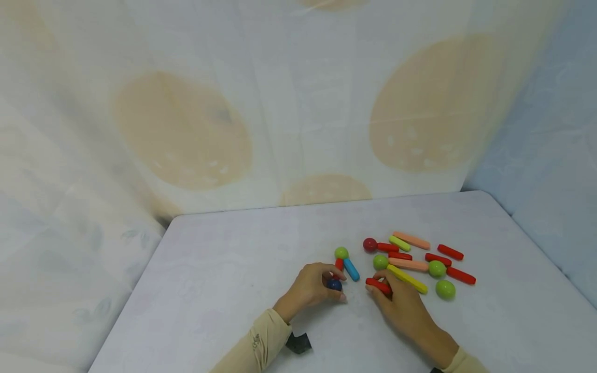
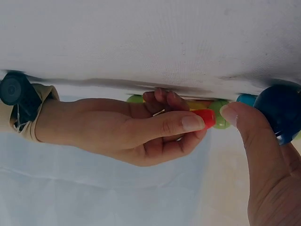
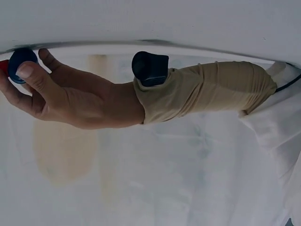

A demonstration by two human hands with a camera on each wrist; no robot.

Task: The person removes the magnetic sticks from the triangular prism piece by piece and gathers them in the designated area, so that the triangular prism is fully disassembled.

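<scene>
On the white table (image 1: 224, 269) my left hand (image 1: 337, 288) grips a dark blue ball (image 1: 333, 284) between thumb and fingers. The ball sits at the near end of a short red stick (image 1: 339, 263) that leads up to a green ball (image 1: 341, 253), with a blue stick (image 1: 351, 269) beside it. My right hand (image 1: 380, 285) pinches the end of a red stick (image 1: 377, 284) just to the right. In the left wrist view the red stick (image 2: 205, 117) shows at the right hand's fingertips, and the blue ball (image 2: 280, 110) is by my left thumb. The right wrist view shows the blue ball (image 3: 20, 63) in the left hand.
A loose pile lies right of the hands: a dark red ball (image 1: 370, 244), green balls (image 1: 445, 289), red sticks (image 1: 450, 252), salmon sticks (image 1: 411, 240) and a yellow stick (image 1: 408, 278). A patterned cloth backdrop (image 1: 298, 103) stands behind the table.
</scene>
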